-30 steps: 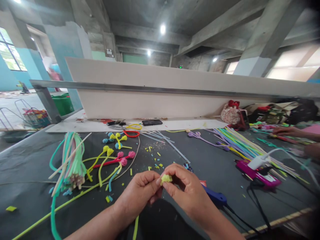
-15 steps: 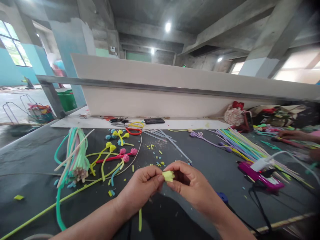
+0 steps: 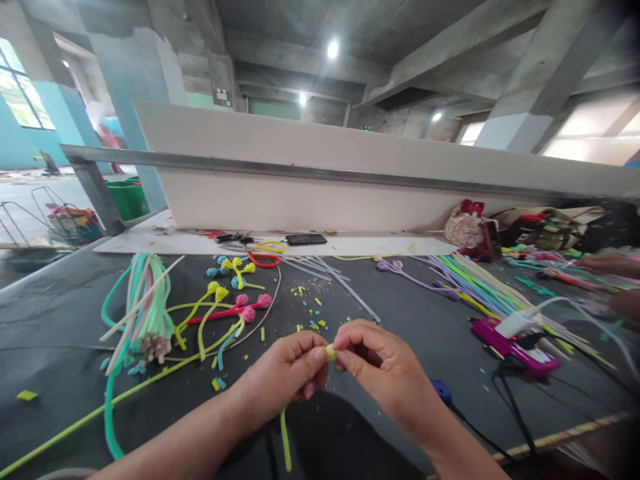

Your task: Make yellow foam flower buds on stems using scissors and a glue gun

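My left hand (image 3: 295, 367) and my right hand (image 3: 375, 360) meet above the dark table, each pinching a small yellow piece (image 3: 331, 353) between thumb and fingers. Most of that piece is hidden by the fingertips. A yellow-green strip (image 3: 285, 440) hangs or lies just below my left hand. Small yellow and blue scraps (image 3: 317, 325) are scattered beyond my hands. To the left are pink-tipped (image 3: 249, 313) and yellow-tipped (image 3: 213, 288) stems.
A bundle of teal and pale strips (image 3: 150, 307) lies at left, more coloured strips (image 3: 480, 287) at right. A magenta power strip (image 3: 515, 350) with cables sits at right. Behind are a phone (image 3: 306, 239) and white panel (image 3: 300, 207). Another person's hand (image 3: 607, 267) is at far right.
My fingers have closed further round the yellow piece, so less of it shows. My right fingertips have come nearer to my left. The view has shifted slightly.
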### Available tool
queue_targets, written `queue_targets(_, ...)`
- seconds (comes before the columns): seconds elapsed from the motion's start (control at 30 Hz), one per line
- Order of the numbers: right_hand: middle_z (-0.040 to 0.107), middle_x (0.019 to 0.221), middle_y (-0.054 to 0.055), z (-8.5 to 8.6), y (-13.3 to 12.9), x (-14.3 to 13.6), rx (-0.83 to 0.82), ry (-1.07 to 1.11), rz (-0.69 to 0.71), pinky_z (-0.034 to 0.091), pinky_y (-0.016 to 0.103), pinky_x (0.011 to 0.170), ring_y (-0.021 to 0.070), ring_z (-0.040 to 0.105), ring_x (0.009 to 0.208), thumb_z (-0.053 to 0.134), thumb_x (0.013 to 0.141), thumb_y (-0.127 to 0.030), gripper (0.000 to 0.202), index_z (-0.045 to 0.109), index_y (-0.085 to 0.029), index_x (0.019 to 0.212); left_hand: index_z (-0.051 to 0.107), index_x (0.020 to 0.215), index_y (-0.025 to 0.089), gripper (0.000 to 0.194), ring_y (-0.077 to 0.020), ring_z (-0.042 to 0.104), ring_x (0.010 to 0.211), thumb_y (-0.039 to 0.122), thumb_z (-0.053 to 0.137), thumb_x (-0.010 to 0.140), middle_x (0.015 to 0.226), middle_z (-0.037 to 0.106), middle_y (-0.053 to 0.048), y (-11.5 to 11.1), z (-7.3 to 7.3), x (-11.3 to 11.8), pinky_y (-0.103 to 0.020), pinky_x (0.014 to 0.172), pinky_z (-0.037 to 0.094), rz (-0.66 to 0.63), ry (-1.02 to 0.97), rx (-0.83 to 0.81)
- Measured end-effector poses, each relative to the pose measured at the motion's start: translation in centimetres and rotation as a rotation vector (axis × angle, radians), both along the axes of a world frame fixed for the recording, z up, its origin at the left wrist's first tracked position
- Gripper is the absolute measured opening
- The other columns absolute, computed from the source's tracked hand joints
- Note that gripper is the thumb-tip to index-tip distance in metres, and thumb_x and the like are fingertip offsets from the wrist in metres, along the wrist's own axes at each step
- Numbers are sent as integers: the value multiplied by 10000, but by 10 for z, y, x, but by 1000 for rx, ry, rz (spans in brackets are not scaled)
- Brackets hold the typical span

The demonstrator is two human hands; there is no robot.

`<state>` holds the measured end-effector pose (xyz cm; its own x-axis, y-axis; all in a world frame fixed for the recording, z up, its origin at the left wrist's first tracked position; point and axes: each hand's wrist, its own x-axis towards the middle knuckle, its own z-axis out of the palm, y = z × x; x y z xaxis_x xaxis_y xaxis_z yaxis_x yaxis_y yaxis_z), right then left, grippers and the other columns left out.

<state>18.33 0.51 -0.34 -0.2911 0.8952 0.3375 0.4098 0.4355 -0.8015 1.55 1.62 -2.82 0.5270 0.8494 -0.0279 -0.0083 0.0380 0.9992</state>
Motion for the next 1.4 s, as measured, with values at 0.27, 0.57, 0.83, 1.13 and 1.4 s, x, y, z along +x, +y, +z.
queue_targets(0.27,563,783,15,1,-1,-2,208,-141,54,444,241,646,129,545,715,508,819,-116,109,544,-196,756,448,748,173,388,-44,347,421,547,392,835,565,461,43,-6,-2,3,-166,396,247,-58,-94,-134)
queue_targets(0.57,581,904,21,-8,-8,-3,138,-72,55,469,230,655,117,559,718,525,830,-168,216,519,-232,1036,385,646,181,348,-36,247,403,469,492,812,483,349,82,-9,-9,9,-182,392,176,53,-270,-170)
queue_targets(0.83,627,815,45,2,-11,89,136,-263,-588,474,292,678,172,604,749,485,838,-295,217,547,-184,1014,385,656,178,348,-35,254,429,457,543,790,515,384,75,1,-10,1,-178,403,146,159,-244,-160)
queue_targets(1.13,593,1131,73,-31,-40,111,14,-751,-460,387,398,868,257,506,1057,591,703,-215,355,561,-230,1057,377,636,170,373,-25,280,416,455,576,772,508,406,70,2,-10,-2,-164,405,154,173,-198,-165)
queue_targets(1.4,603,1009,111,-36,-19,86,25,-788,-535,410,352,756,252,590,844,493,609,-53,409,607,-168,985,403,678,164,328,-24,255,431,431,528,822,548,397,69,-1,-10,0,-168,417,144,107,-207,-177)
